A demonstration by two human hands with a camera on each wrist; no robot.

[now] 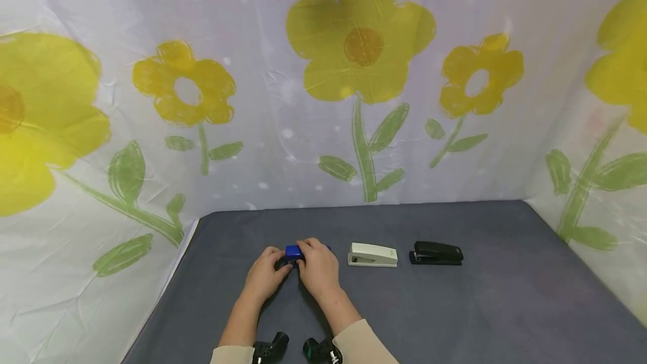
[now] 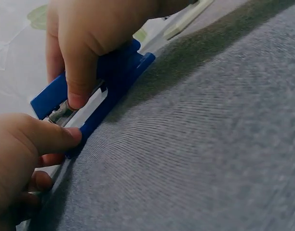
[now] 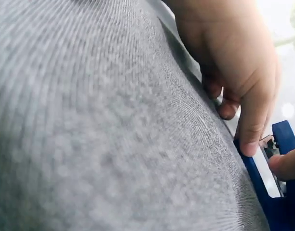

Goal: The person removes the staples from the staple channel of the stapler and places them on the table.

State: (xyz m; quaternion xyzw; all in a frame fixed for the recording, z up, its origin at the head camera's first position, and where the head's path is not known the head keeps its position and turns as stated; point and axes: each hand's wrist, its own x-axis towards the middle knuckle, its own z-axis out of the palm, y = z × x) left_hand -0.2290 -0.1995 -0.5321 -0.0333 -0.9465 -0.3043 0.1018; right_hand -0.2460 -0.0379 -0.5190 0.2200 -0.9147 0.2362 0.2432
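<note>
A blue stapler (image 1: 293, 252) lies on the dark grey cloth, partly covered by both hands. My left hand (image 1: 265, 275) is at its front end; in the left wrist view the left thumb (image 2: 65, 137) rests on the blue base, with the fingers around the tip. My right hand (image 1: 319, 271) grips the upper arm from above, its thumb (image 2: 79, 91) on the near side. A gap separates the stapler's arm from its base, and the metal part shows in it. To the right stand a white stapler (image 1: 374, 254) and a black stapler (image 1: 436, 253), both untouched.
Dark grey cloth (image 1: 429, 313) covers the table. A pale curtain (image 1: 283, 156) with yellow flowers rises behind and along both sides. Black devices (image 1: 271, 348) are worn on both wrists, near the beige sleeves (image 1: 365, 344).
</note>
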